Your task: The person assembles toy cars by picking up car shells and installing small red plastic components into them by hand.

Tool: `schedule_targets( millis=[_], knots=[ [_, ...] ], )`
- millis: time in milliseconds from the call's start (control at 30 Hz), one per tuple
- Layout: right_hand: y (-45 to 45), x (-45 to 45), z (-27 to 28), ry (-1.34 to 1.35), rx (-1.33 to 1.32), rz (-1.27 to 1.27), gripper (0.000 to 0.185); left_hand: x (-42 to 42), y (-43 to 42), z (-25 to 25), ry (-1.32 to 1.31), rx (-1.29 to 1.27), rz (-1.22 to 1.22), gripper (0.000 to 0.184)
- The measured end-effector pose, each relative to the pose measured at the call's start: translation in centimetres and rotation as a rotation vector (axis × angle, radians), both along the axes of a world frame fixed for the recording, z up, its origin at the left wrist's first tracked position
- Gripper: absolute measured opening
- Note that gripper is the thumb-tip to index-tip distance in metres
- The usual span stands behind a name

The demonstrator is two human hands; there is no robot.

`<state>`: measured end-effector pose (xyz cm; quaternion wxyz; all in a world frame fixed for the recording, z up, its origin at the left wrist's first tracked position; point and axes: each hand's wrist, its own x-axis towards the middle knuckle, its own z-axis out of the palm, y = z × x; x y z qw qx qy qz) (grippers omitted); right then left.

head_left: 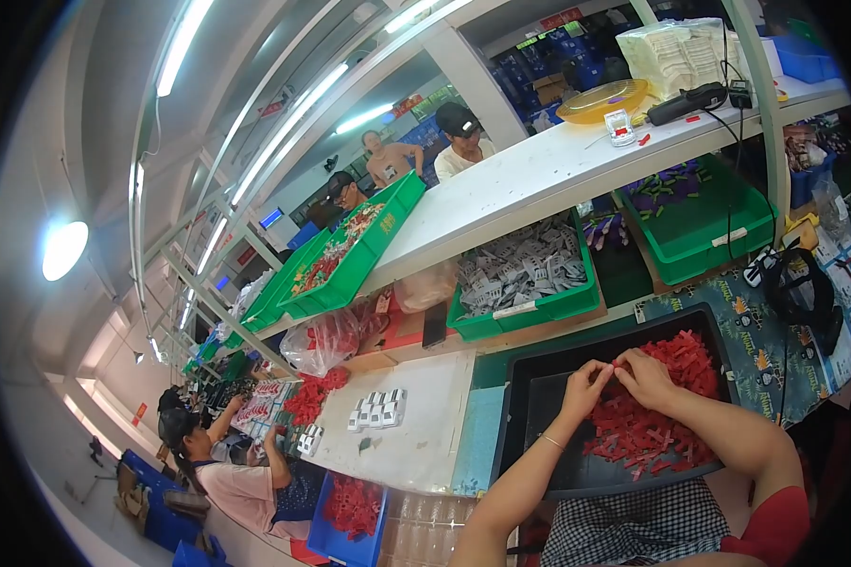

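Note:
My left hand (588, 387) and my right hand (645, 378) meet fingertip to fingertip over a black tray (543, 477). Both are closed in a pinch; whatever sits between the fingers is too small to make out. Beneath and beside them lies a heap of small red plastic pieces (686, 364), filling mostly the right part of the tray. A thin bracelet (552, 440) circles my left wrist.
On the left, white devices (378, 410) stand in rows on a pale board (435, 416). Behind the tray, a green bin (529, 319) holds grey parts under a white shelf (501, 203). A co-worker (236, 482) sits at the left; a blue bin (326, 543) holds red pieces.

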<state>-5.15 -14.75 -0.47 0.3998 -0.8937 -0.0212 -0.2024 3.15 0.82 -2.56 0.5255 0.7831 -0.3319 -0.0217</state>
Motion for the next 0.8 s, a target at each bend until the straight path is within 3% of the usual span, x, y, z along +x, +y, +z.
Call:
schedule_targets(
  millis=[167,267,300,500,600,633,800],
  knots=[
    [0.1,-0.3,0.4,-0.068,0.108,-0.001,0.022,0.1,0.0,0.2,0.074,0.043,0.093,0.025],
    [0.0,-0.1,0.3,-0.108,-0.026,0.0,0.022,0.0,-0.4,-0.3,0.034,-0.023,0.064,0.024],
    [-0.2,0.2,-0.4,-0.154,-0.11,0.01,0.022,0.3,-0.5,-1.1,-0.09,-0.075,0.034,0.023],
    [-0.2,0.4,-0.4,-0.212,-0.112,0.049,0.019,0.0,-0.5,-0.1,-0.071,-0.023,-0.015,0.031],
    [0.0,0.5,-0.2,-0.199,-0.084,0.063,0.018,-0.2,-0.6,0.0,-0.003,-0.098,-0.021,0.033],
    [-0.3,0.9,-0.8,-0.169,-0.075,0.072,0.019,0.0,-0.6,-0.4,-0.102,-0.133,-0.016,0.034],
    [0.1,0.9,-0.5,-0.142,0.012,0.117,0.017,-0.2,-0.3,0.2,-0.114,-0.105,0.024,0.034]
  ],
)
